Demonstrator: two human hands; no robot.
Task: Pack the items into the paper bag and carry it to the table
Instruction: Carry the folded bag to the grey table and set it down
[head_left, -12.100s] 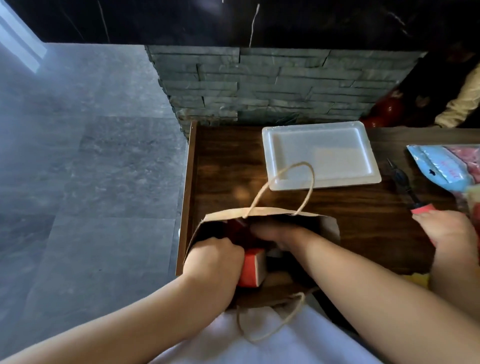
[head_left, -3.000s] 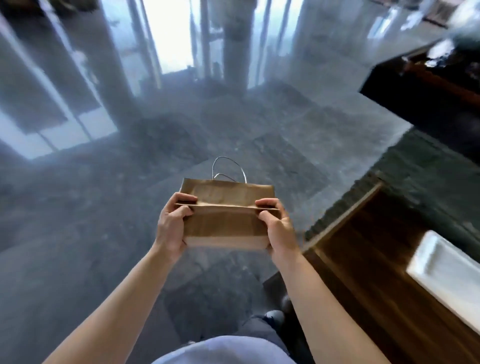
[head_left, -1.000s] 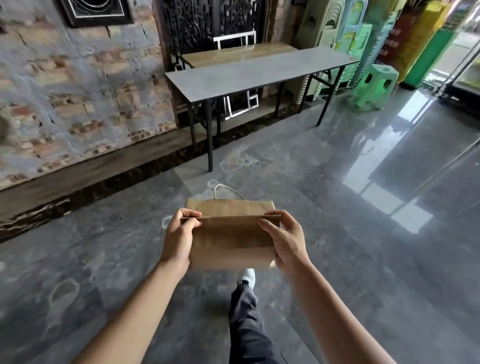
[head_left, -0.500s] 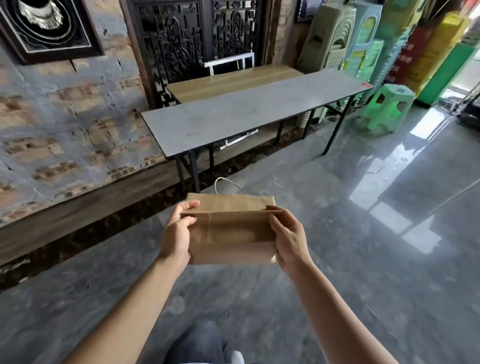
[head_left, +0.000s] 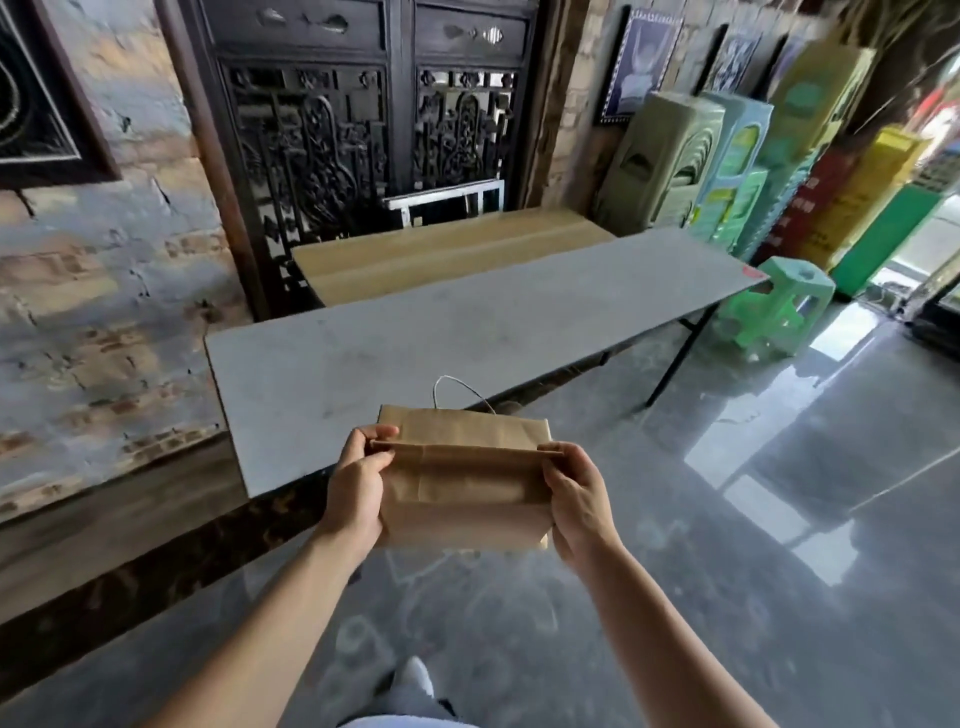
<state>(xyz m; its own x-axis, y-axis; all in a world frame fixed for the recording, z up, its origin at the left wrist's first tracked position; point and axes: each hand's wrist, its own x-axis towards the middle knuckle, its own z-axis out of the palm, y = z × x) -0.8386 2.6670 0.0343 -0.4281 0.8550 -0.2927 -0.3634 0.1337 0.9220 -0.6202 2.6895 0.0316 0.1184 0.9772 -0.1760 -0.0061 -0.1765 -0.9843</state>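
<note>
Now the left hand (head_left: 356, 491) and right hand (head_left: 576, 499) pinch the folded paper bag (head_left: 465, 491) shut, just short of the grey table (head_left: 467, 332) at 12 o'clock. Best to keep it level and set it down flat.

Head camera looks forward and down, near the table (head_left: 467, 332).

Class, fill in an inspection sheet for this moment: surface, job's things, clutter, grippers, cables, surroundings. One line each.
Surface: grey table, top bare, just ahead.
Job's things: paper bag, top folded shut, held in the air short of the table.
Clutter: nothing seen on the table.
Grippers: left hand and right hand pinch the bag's folded ends.
Cables: nothing seen.
Surroundings: wooden table behind, green stool, stacked plastic chairs, brick wall.
</note>
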